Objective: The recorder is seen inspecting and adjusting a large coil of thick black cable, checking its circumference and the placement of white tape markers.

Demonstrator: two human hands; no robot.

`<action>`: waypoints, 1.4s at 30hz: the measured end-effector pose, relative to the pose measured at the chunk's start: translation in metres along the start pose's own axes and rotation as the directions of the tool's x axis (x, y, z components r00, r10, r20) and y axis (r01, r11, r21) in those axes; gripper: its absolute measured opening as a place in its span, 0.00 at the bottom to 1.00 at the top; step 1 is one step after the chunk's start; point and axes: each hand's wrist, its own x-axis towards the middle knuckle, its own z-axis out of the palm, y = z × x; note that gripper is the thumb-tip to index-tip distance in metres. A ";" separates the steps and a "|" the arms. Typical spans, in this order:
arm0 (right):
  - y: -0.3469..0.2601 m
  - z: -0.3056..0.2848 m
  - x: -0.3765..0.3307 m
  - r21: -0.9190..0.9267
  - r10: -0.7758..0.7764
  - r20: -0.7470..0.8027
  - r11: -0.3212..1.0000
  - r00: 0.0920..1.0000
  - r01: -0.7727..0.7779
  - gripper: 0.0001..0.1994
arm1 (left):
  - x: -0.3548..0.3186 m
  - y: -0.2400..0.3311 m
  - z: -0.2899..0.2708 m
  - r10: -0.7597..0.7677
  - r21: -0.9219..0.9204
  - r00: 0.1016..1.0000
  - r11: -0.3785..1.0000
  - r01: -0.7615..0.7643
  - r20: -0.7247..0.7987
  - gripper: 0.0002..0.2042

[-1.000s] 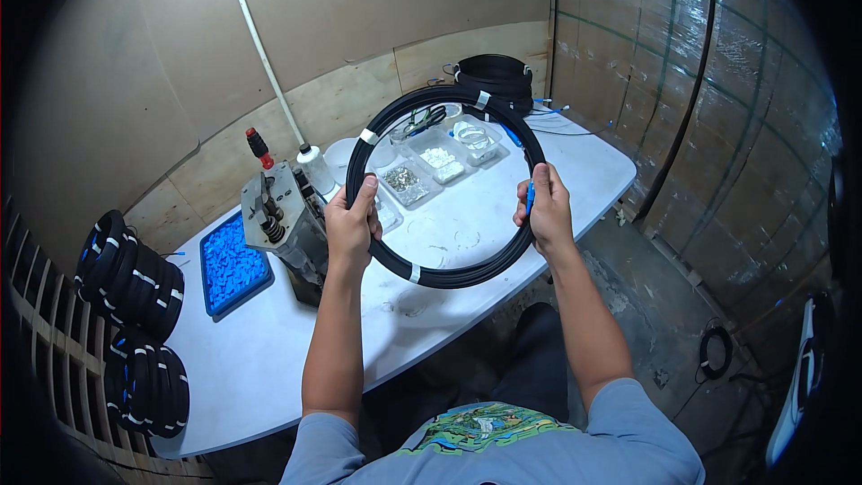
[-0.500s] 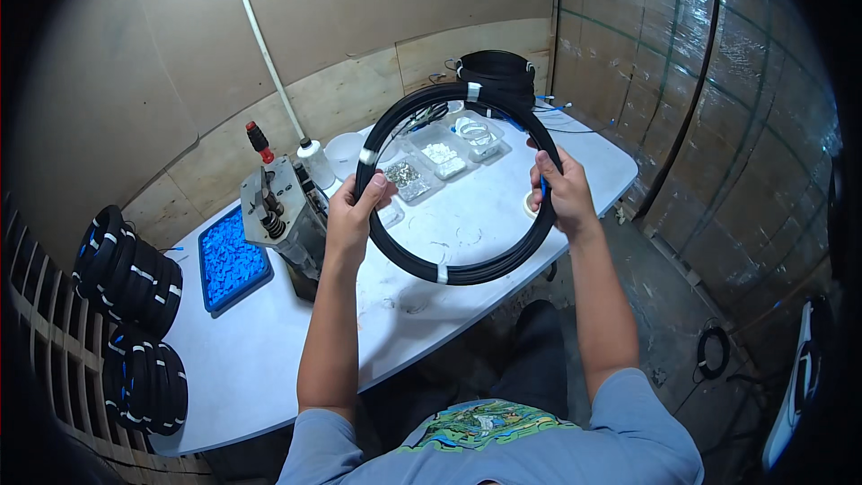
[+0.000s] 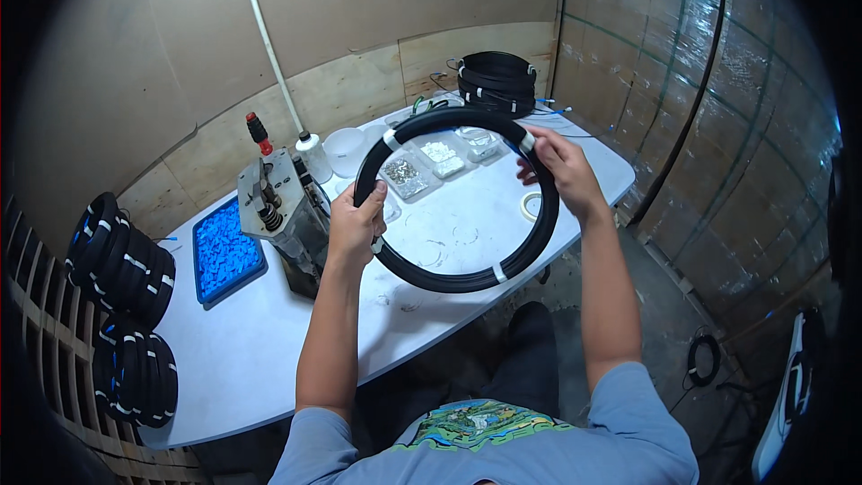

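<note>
A large ring-shaped coil of black cable (image 3: pixel 449 282), bound at intervals with white tape, is held tilted above the table. My left hand (image 3: pixel 353 220) grips its left side, thumb on the front and fingers wrapped behind. At the coil's upper right, beside a white tape band (image 3: pixel 528 140), my right hand (image 3: pixel 566 171) holds the rim more loosely. Its fingertips show inside the ring, while the coil covers part of the fingers. Through the ring appear clear trays of small metal parts (image 3: pixel 402 172) and white parts (image 3: pixel 442 158), and a tape roll (image 3: pixel 532 207).
On the white table (image 3: pixel 395 332) stand a metal bench machine (image 3: pixel 285 224), a blue tray of blue pieces (image 3: pixel 230 251), a white bottle (image 3: pixel 310 154) and a round tub (image 3: pixel 345 153). Stacked black coils (image 3: pixel 496 85) are at the back; more coils (image 3: pixel 135 373) line the left edge.
The coil has turned in my hands, so its white bands sit at different places round the rim. It is slightly lower, and my right hand has shifted up its right side.
</note>
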 end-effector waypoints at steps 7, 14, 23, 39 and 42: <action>0.037 0.049 -0.040 0.374 0.109 -0.283 0.928 0.953 0.005 0.30 | 0.002 0.000 -0.005 -0.070 -0.228 0.993 0.972 0.046 -0.098 0.17; 0.043 0.054 -0.033 0.205 0.064 -0.430 0.978 0.901 0.028 0.26 | 0.003 0.003 -0.001 -0.099 -0.169 0.984 0.983 0.073 -0.150 0.15; 0.031 0.053 -0.026 0.417 0.191 -0.365 0.909 0.911 -0.023 0.27 | -0.003 0.012 0.008 -0.076 -0.174 0.983 0.984 0.046 -0.167 0.14; 0.052 0.048 -0.026 0.512 0.234 -0.306 0.858 0.923 -0.048 0.27 | -0.011 0.010 0.012 0.003 -0.116 0.979 0.993 -0.028 -0.203 0.13; 0.047 0.050 -0.025 0.523 0.239 -0.347 0.852 0.907 -0.025 0.25 | -0.009 0.005 0.004 0.015 -0.122 0.988 0.992 -0.034 -0.157 0.10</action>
